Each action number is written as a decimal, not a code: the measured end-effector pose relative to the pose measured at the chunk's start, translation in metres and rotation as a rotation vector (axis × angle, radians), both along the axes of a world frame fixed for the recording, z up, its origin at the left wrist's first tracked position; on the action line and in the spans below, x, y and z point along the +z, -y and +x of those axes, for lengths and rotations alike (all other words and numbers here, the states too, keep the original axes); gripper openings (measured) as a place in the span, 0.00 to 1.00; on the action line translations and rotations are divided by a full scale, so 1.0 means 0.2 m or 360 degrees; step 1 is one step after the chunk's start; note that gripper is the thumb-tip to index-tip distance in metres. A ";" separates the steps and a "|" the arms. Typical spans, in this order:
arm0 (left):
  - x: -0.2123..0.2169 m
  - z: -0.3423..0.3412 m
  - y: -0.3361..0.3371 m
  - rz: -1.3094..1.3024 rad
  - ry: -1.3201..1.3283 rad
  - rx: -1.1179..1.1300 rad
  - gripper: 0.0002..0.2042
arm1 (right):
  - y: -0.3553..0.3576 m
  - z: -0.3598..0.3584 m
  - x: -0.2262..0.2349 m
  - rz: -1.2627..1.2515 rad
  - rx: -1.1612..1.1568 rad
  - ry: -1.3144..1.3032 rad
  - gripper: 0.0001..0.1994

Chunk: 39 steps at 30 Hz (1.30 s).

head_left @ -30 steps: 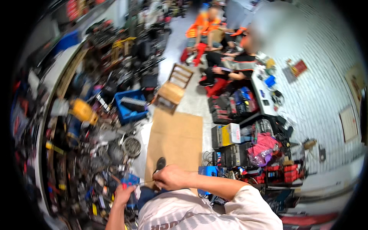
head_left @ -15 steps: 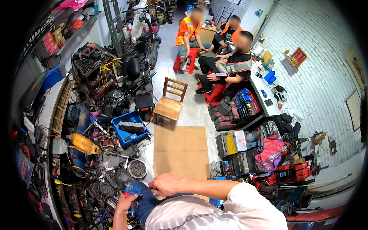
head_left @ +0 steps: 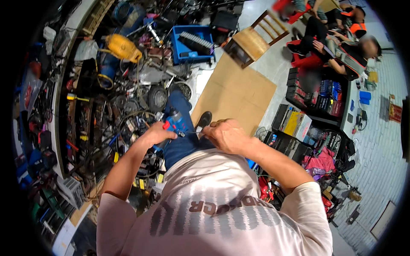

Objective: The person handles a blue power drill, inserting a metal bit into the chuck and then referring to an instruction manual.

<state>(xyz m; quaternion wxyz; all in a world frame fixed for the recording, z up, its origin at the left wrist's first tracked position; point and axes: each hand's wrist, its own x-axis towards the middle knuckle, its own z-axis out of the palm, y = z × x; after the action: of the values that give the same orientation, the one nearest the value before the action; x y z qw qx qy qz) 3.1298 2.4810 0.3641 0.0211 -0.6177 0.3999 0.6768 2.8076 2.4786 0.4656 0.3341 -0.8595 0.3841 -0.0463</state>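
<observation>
Here's the left hand [head_left: 157, 134], closed round the blue tool [head_left: 176, 123], a bit of red showing beside the fingers, and that tool sits right above the jeans [head_left: 174, 150]! Opposite, the right hand [head_left: 228, 136] has its fingers pinched together on what looks like a thin rod [head_left: 197, 132], too small to be sure. Ahead, the cardboard [head_left: 239, 91] lies flat, the chair [head_left: 247, 42] at its far end, the crate [head_left: 175, 42] to the chair's left

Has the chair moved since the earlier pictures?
No. The chair still stands at the left part of the cardboard's far edge; only the view turned.
</observation>
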 end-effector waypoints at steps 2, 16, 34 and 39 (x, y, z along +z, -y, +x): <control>0.00 0.01 0.03 0.0024 0.0099 -0.0145 0.14 | 0.02 0.02 0.02 -0.0257 0.0263 -0.0182 0.09; 0.05 0.02 0.10 0.0043 0.0208 -0.0107 0.22 | 0.16 0.17 0.03 -0.0293 0.0702 -0.0346 0.16; -0.13 0.05 0.17 0.0099 -0.0110 0.0154 0.11 | 0.32 0.24 0.05 -0.0125 0.0817 -0.0561 0.11; -0.15 0.05 0.21 -0.0138 -0.0077 0.0021 0.14 | 0.36 0.25 0.04 -0.0207 0.0736 -0.0496 0.11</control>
<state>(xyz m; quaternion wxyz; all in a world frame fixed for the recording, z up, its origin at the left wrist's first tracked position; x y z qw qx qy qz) 3.1395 2.4395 0.3341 -0.0200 -0.6042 0.4252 0.6736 2.8575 2.4068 0.4735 0.2170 -0.9406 0.2207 0.1392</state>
